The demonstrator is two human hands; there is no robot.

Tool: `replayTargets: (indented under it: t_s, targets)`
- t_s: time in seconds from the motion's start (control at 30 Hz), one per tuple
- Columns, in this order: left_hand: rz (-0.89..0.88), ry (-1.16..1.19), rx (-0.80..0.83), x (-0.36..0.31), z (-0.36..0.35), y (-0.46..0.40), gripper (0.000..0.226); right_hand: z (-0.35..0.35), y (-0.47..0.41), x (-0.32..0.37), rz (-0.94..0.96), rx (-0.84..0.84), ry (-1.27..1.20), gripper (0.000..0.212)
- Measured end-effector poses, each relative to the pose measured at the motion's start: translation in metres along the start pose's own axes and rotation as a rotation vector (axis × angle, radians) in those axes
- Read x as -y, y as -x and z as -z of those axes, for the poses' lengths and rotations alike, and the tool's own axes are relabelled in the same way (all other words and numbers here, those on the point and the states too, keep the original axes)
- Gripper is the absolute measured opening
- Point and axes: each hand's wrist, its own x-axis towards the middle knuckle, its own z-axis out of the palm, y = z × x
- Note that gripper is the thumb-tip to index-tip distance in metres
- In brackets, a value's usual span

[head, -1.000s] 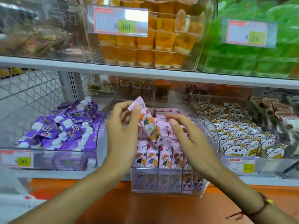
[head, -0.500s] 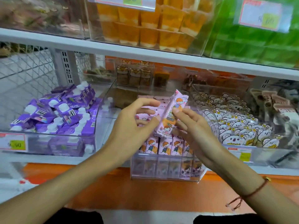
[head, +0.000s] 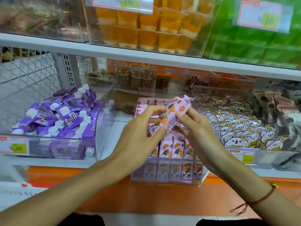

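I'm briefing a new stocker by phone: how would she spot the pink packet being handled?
On the lower shelf, find the clear middle bin between the purple cartons and the koala packs. Above its standing rows, the left hand and right hand pinch one pink packet. Unlike its upright neighbours, it is raised and tilted.

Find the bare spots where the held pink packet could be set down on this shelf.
A bare white shelf strip lies between the purple carton bin and the pink bin; the orange ledge below is bare too. Crowded: purple cartons, the pink bin's front rows, koala packets right of the held pink packet.
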Motion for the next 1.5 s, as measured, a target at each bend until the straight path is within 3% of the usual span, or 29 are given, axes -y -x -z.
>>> replayTargets:
  t_s: [0.23, 0.43, 0.53, 0.63, 0.77, 0.9, 1.03, 1.13, 1.4, 1.5]
  targets:
    - [-0.057, -0.078, -0.028, -0.004, -0.003, 0.001, 0.045, 0.000, 0.005, -0.001, 0.117, -0.187, 0.140, 0.034]
    - [0.026, 0.097, 0.001, -0.007, 0.000, -0.001, 0.040, 0.006, 0.006, 0.004, 0.088, -0.119, 0.218, 0.045]
    - [0.162, 0.294, 0.046, -0.014, 0.003, -0.004, 0.036, 0.007, 0.006, 0.005, 0.022, -0.104, 0.215, 0.041]
    - [0.385, 0.557, 0.109, -0.021, 0.004, -0.004, 0.018, 0.004, 0.005, 0.004, -0.053, -0.124, 0.155, 0.043]
    - [0.450, 0.629, 0.152, -0.025, 0.003, -0.004, 0.016, 0.003, 0.004, 0.005, -0.114, -0.129, 0.082, 0.045]
    - [0.372, 0.598, 0.127, -0.024, 0.003, -0.004, 0.019, 0.004, 0.005, 0.006, -0.082, -0.093, 0.065, 0.047]
    - [0.062, 0.350, 0.066, -0.019, 0.006, -0.004, 0.036, 0.009, 0.007, 0.007, 0.073, -0.015, 0.181, 0.043]
    - [-0.070, 0.261, 0.031, -0.018, 0.008, -0.004, 0.048, 0.010, 0.007, 0.007, 0.178, -0.004, 0.211, 0.044]
    - [-0.118, 0.170, -0.036, -0.017, 0.008, -0.004, 0.038, 0.006, 0.010, 0.008, 0.234, -0.038, 0.255, 0.051]
    - [-0.143, 0.021, -0.083, -0.019, 0.008, -0.002, 0.038, 0.000, 0.012, 0.010, 0.283, -0.116, 0.221, 0.039]
